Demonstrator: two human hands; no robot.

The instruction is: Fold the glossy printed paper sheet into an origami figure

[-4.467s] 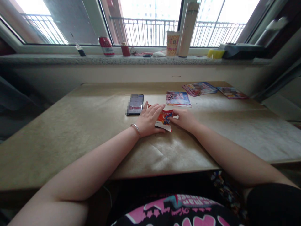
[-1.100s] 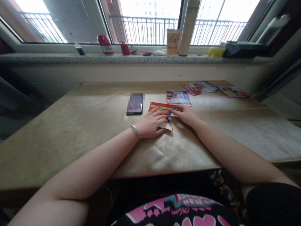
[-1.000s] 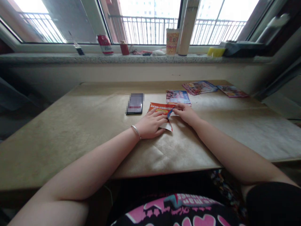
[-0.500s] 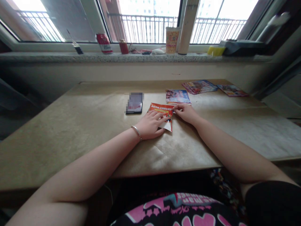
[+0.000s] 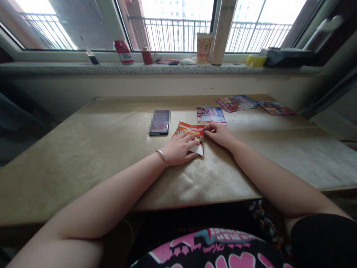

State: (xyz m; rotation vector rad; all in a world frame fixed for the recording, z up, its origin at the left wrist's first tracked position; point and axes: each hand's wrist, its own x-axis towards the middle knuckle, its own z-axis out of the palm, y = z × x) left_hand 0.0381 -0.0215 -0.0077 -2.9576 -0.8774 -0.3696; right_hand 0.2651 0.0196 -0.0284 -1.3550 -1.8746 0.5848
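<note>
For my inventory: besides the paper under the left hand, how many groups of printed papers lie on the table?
3: a blue group just beyond the right hand, a fanned group farther back, and another group at the far right. Others may be hidden underneath.

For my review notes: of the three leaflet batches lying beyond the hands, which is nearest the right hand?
The leftmost batch, mostly blue on top, just beyond the right hand; the fanned batch and far-right batch lie farther off.

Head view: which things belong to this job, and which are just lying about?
Job: red leaflet, left hand on it, right hand at its edge; probably the printed papers beyond.
Apparently lying about: phone, red can, patterned cup.
</note>
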